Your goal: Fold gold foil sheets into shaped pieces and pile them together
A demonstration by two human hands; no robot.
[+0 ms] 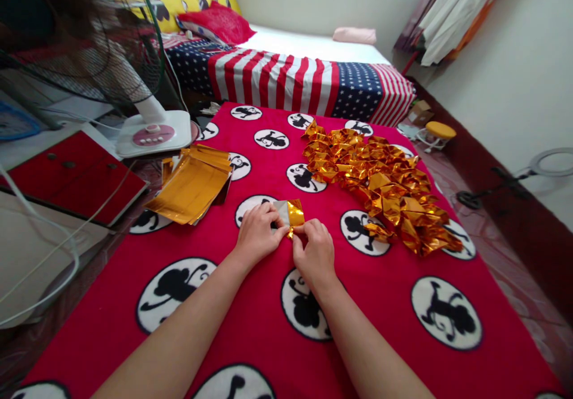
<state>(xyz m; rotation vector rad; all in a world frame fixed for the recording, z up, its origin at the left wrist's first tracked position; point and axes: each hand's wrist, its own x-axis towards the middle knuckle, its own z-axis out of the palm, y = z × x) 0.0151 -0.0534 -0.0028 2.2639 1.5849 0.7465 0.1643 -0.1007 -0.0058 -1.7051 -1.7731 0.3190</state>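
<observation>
Both my hands meet over a small sheet of gold foil paper (295,211) lying on the red cloth. Part of the sheet shows a grey-white back, and its near edge is bunched up between my fingers. My left hand (261,229) has its fingers closed on the sheet's left side, thumb at the bunched edge. My right hand (314,247) pinches the same edge from the right. To the left is a stack of flat gold foil sheets (192,184). On the right lies a heap of folded gold foil pieces (380,184).
The red cloth (367,309) with round black-and-white figures covers the surface before me. A white-based fan (154,130) stands at the left, beside a red-topped box (67,169). Beyond is a bed with a striped, starred cover (286,80). A yellow stool (440,129) sits at the right.
</observation>
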